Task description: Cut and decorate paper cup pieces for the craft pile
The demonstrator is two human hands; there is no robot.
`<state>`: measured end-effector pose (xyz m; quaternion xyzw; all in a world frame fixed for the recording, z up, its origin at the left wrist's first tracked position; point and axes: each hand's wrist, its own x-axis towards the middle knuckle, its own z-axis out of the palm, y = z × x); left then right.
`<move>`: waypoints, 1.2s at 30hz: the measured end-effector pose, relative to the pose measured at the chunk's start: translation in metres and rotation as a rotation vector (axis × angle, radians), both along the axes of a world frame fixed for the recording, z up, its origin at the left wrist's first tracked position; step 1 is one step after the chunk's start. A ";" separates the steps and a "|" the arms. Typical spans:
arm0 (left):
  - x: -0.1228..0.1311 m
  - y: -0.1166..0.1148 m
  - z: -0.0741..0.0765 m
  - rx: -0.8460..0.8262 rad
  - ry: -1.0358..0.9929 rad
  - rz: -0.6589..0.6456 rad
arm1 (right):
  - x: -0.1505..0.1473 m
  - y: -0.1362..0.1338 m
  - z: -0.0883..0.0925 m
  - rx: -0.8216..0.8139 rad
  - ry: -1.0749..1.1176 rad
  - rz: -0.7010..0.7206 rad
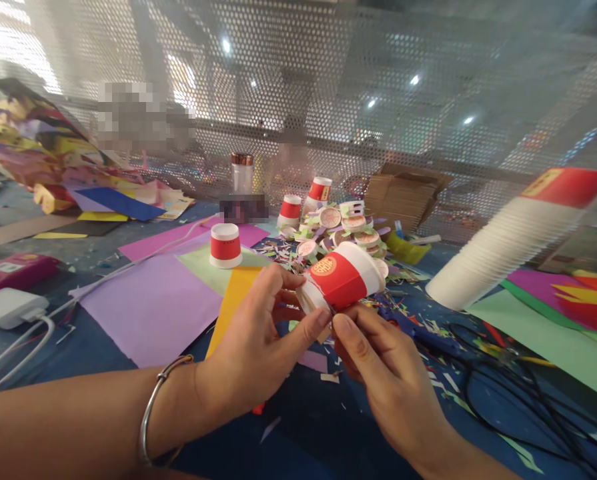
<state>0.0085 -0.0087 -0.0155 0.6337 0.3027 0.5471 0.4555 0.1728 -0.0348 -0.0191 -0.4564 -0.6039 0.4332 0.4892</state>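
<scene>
A red and white paper cup [345, 283] with a round gold emblem lies tilted on its side in the air between my hands. My left hand [263, 327] grips it at the left end, thumb in front and fingers behind. Thumb and bent fingers of my right hand [383, 373] press together at the cup's lower edge, close to the left thumb. Whether a small piece is also pinched there is hidden. Just behind the cup is a heap of cut cup bottoms and paper pieces [331, 219].
Upside-down cups [225, 247] stand behind. A tall leaning stack of cups [503, 243] is at right, near a coiled black cable [498, 393]. Coloured paper [153, 307], a white charger [11, 308] and scraps cover the left. A perforated metal panel [328, 87] closes the back.
</scene>
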 end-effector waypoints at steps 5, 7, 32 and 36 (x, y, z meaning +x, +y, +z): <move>0.000 0.000 -0.001 -0.055 0.001 0.003 | 0.000 0.000 0.000 0.008 -0.004 -0.006; -0.001 0.000 -0.001 -0.100 -0.017 -0.013 | -0.001 -0.001 0.001 0.005 0.007 -0.001; -0.009 0.011 -0.001 0.201 0.237 0.146 | -0.001 0.000 0.001 -0.002 -0.013 0.003; -0.007 0.006 0.002 0.050 0.189 0.070 | 0.000 0.001 0.004 0.044 -0.039 0.027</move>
